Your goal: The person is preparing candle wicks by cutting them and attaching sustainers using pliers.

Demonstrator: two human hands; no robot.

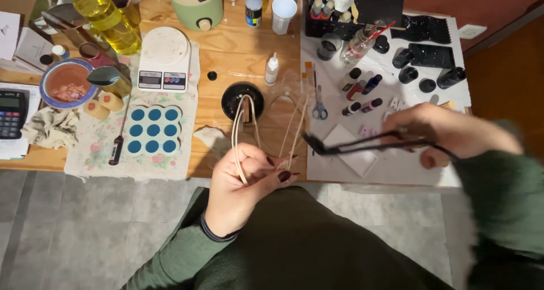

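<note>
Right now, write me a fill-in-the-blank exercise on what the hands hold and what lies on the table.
1. The left hand pinches a bundle of thin pale ____.
2. The right hand holds a long black ____ tool, its tip pointing toward the left hand.
3. The silicone mould with round cavities is coloured ____.
4. The white kitchen scale stands just ____ the mould, farther from the person.

Missing words: wicks; tong-like; blue; behind

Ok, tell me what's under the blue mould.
The blue mould sits on a floral cloth spread over the wooden table. Whatever lies beneath the cloth there is covered.
</note>
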